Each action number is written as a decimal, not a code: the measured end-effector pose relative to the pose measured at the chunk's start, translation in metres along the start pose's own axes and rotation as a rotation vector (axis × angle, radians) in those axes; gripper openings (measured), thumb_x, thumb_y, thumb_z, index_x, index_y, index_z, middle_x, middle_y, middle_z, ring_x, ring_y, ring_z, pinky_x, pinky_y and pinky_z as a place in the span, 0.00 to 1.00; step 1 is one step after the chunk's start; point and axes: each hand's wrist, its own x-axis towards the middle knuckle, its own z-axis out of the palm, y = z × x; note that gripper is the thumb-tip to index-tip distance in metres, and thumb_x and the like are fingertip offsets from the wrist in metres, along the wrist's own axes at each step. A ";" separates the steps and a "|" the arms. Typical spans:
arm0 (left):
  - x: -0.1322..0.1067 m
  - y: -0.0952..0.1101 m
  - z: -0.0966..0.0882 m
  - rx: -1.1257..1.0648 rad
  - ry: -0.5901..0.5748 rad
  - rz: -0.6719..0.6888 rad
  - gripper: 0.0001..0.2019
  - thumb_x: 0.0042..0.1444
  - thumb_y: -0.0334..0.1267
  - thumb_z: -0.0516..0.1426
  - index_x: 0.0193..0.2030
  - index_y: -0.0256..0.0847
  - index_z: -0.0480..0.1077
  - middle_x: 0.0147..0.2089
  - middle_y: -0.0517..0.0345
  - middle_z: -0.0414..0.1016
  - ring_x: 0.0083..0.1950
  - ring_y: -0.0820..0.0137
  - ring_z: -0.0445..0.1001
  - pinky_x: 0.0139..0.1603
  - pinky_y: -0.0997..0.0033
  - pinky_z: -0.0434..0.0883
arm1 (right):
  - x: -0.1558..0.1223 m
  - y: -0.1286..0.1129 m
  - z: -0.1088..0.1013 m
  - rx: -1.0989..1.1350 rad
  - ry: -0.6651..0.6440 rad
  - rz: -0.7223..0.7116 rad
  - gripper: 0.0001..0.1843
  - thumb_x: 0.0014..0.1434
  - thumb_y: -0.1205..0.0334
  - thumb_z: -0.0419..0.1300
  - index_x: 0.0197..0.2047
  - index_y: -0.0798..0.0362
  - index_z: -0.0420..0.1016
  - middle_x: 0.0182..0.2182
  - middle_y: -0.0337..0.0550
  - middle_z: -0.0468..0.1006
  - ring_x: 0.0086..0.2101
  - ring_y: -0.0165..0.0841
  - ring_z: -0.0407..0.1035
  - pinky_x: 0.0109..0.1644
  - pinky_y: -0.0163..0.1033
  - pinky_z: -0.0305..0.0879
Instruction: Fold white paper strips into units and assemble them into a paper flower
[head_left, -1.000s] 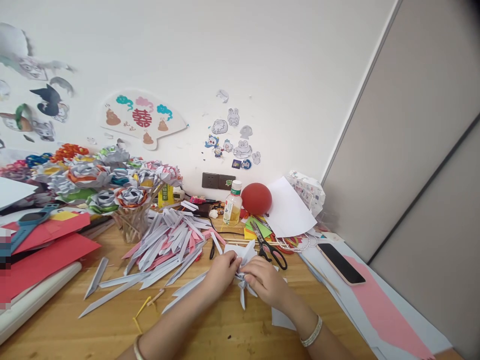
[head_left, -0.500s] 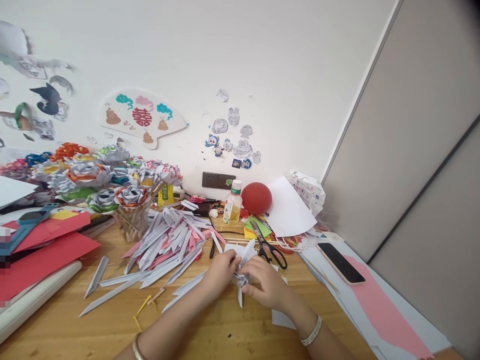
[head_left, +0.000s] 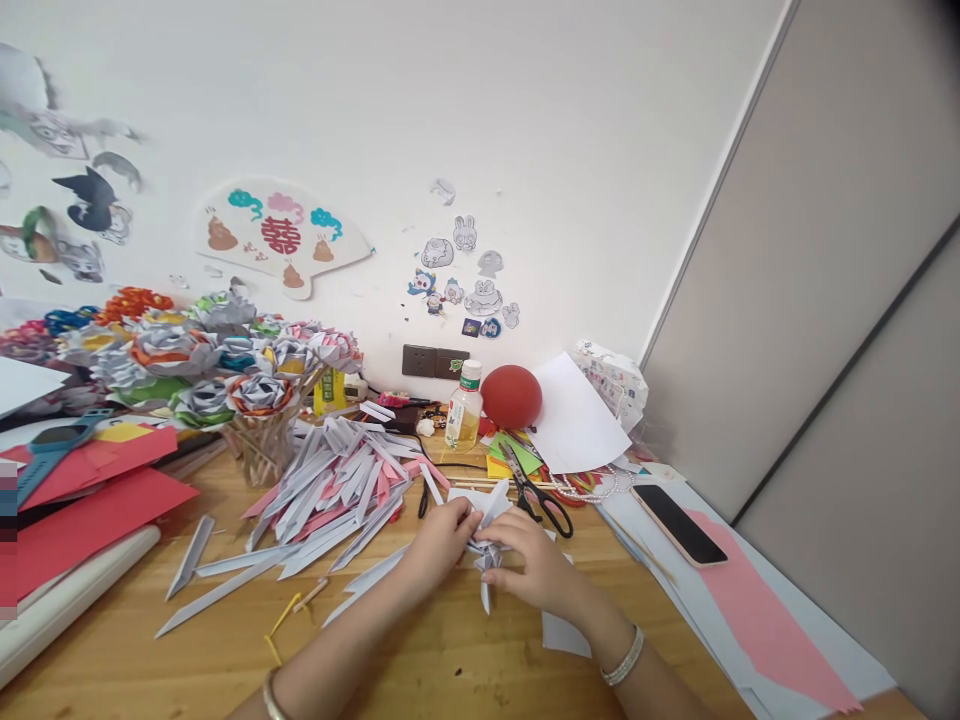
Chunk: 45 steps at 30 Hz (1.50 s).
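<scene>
Both my hands meet over the wooden table (head_left: 420,670) around a small folded white paper piece (head_left: 487,540). My left hand (head_left: 442,545) pinches its left side with curled fingers. My right hand (head_left: 529,565) grips its right side, fingers closed over the folds. A narrow point of the paper sticks out below my hands, another above. Black-handled scissors (head_left: 540,495) lie just beyond my right hand. A heap of folded white and pink paper strips (head_left: 341,480) spreads to the left of my left hand.
A glass jar of paper flowers (head_left: 259,400) stands at the back left beside red paper sheets (head_left: 90,500). A small bottle (head_left: 465,405), a red ball (head_left: 511,396) and white sheets sit by the wall. A phone (head_left: 679,525) lies at right.
My hands stay on the paper piece and have shifted their fingers slightly; the right hand moved a little up toward the left one. The view shifted slightly.
</scene>
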 end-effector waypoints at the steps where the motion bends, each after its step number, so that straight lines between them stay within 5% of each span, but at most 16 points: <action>1: 0.000 0.000 0.001 -0.003 -0.001 0.000 0.12 0.52 0.41 0.46 0.20 0.42 0.52 0.21 0.65 0.58 0.25 0.72 0.59 0.26 0.75 0.55 | 0.001 0.000 0.001 0.002 0.009 0.007 0.19 0.53 0.49 0.59 0.44 0.52 0.71 0.36 0.45 0.73 0.40 0.36 0.63 0.45 0.42 0.60; 9: 0.000 -0.003 0.005 -0.032 -0.018 -0.014 0.12 0.52 0.41 0.46 0.20 0.42 0.54 0.20 0.65 0.59 0.23 0.72 0.61 0.24 0.75 0.56 | -0.001 0.006 -0.006 0.086 -0.056 0.064 0.25 0.48 0.49 0.63 0.48 0.50 0.70 0.38 0.45 0.74 0.42 0.36 0.64 0.47 0.42 0.60; 14: -0.001 -0.003 0.009 -0.032 -0.033 -0.021 0.13 0.53 0.42 0.45 0.20 0.42 0.54 0.18 0.67 0.57 0.22 0.73 0.61 0.24 0.76 0.56 | -0.002 0.008 -0.004 0.091 -0.028 0.116 0.18 0.47 0.53 0.64 0.41 0.51 0.74 0.33 0.42 0.74 0.38 0.35 0.65 0.42 0.40 0.62; 34: 0.001 -0.001 0.009 0.069 0.040 -0.046 0.13 0.53 0.36 0.48 0.19 0.43 0.52 0.19 0.65 0.58 0.24 0.72 0.60 0.26 0.75 0.54 | -0.001 0.003 0.005 -0.121 -0.035 -0.015 0.15 0.48 0.61 0.65 0.41 0.52 0.71 0.36 0.43 0.73 0.40 0.38 0.63 0.44 0.43 0.60; 40: 0.003 -0.004 0.004 0.080 0.058 -0.031 0.12 0.53 0.35 0.47 0.20 0.43 0.51 0.21 0.64 0.59 0.24 0.72 0.60 0.27 0.75 0.54 | -0.001 0.003 0.004 -0.104 0.029 0.048 0.24 0.46 0.63 0.66 0.47 0.52 0.68 0.40 0.44 0.73 0.42 0.37 0.62 0.46 0.43 0.60; 45: 0.002 -0.007 0.004 0.081 0.068 -0.028 0.11 0.53 0.35 0.47 0.21 0.43 0.51 0.21 0.64 0.59 0.25 0.72 0.60 0.27 0.74 0.54 | -0.001 0.004 0.000 -0.043 0.017 0.027 0.17 0.46 0.64 0.66 0.42 0.51 0.72 0.37 0.44 0.73 0.41 0.37 0.63 0.46 0.43 0.61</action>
